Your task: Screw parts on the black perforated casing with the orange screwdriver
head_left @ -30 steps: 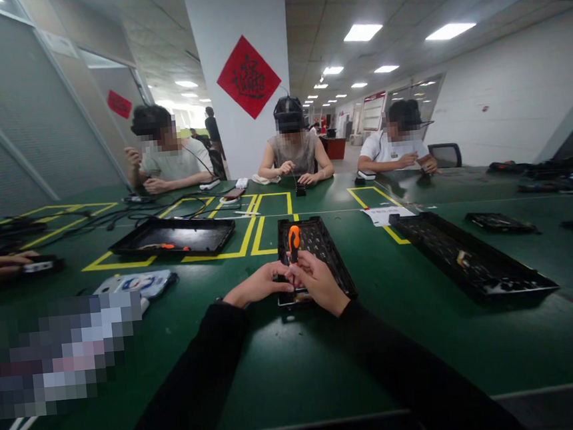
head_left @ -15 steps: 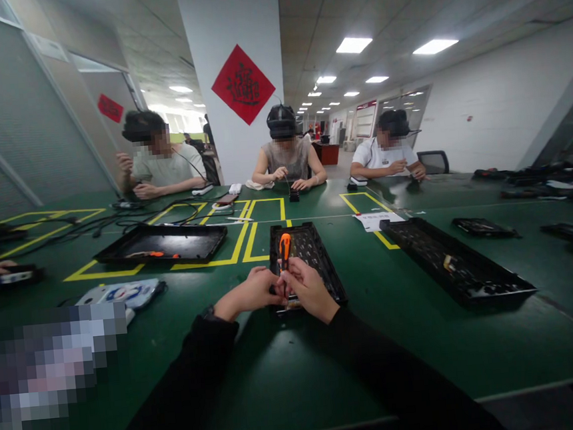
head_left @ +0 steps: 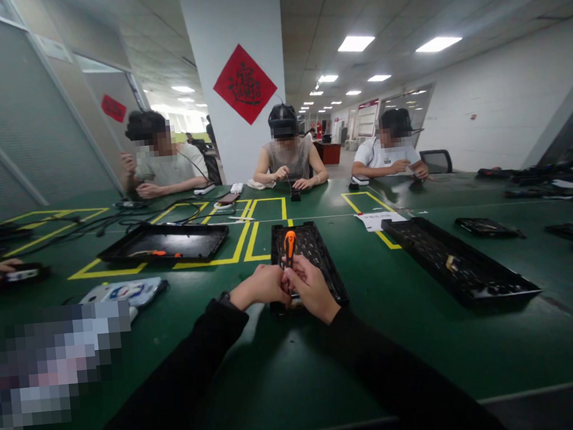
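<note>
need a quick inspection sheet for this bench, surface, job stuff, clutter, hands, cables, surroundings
Surface: green table with yellow tape outlines.
Job's things: orange-and-black screwdriver, roughly upright over the middle black tray's near end; tip hidden.
Clutter: left black tray, right black tray, white paper.
Hands: right hand grips the screwdriver's lower part; left hand close against it, grasp unclear.
Cables: black cables across the table's far left.
Surroundings: three people seated opposite; red diamond sign on a white pillar.
</note>
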The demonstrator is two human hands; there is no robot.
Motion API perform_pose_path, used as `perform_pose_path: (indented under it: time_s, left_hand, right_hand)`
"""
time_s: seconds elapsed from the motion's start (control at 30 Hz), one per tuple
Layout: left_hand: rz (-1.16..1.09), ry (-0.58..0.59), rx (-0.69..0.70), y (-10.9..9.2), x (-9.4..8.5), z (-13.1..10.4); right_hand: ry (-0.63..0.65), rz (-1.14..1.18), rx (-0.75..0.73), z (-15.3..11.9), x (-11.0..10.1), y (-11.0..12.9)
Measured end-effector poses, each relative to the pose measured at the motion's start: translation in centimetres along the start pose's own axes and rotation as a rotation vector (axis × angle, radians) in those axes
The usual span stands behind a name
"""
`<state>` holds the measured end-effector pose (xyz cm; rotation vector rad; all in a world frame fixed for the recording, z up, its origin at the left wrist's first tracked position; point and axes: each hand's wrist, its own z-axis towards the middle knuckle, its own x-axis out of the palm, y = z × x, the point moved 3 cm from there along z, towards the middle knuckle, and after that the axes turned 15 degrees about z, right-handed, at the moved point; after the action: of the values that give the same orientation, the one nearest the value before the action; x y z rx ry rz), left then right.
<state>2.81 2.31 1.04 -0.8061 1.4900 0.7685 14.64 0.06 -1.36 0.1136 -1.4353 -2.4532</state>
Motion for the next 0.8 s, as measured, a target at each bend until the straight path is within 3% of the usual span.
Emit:
perform_pose_path:
  time_s: [0.43,0.8]
  left_hand:
    - [-0.19,0.058,0.099,1.7,0.9,0.1]
    - [-0.307,0.024,0.224,2.2,1.8,0.0]
  right_hand:
    - [-0.057,0.025,-0.015,-0.1,-0.1,0.3]
    - [-0.128,0.042,-0.033,0.1,-0.4,0.3]
